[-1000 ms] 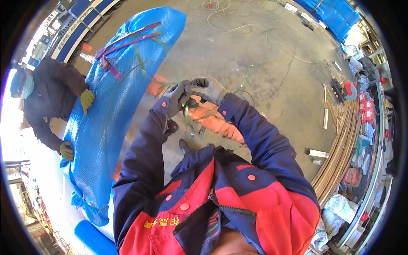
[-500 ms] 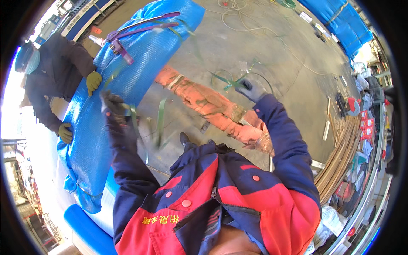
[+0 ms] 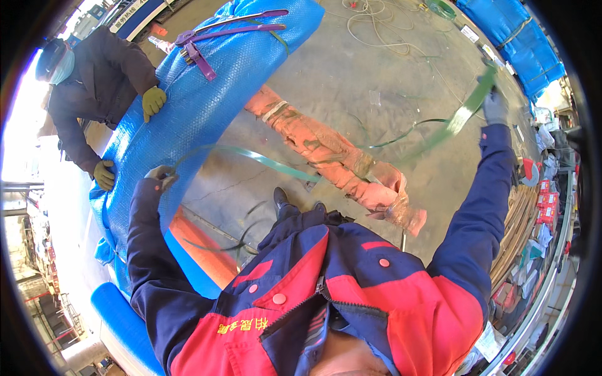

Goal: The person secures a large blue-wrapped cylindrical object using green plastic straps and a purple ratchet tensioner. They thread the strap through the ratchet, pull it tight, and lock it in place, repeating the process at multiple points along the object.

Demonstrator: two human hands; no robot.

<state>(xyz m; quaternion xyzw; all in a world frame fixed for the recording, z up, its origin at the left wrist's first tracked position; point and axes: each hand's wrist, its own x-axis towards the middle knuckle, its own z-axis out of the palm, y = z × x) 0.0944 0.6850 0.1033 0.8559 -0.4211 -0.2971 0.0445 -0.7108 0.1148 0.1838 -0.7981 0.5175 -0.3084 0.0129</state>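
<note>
A long blue wrapped bundle [image 3: 207, 106] lies just beyond the left hand [image 3: 160, 176], a co-worker's yellow-gloved hand [image 3: 152, 100] resting on it. A green strap [image 3: 351, 156] spans both gloved hands, the right hand [image 3: 495, 108] gripping its raised end, the left closed on the other.

Floor [image 3: 351, 81]: grey concrete, cracked and stained, sunlit from the left. Loose cords [image 3: 376, 19] lie coiled at the far end. Blue tarpaulin-covered stacks [image 3: 520, 37] stand at upper right. Long metal rods [image 3: 523, 219] lie bundled along the right side, beside shelving with red boxes [image 3: 549, 188]. Strong glare at the left edge.
</note>
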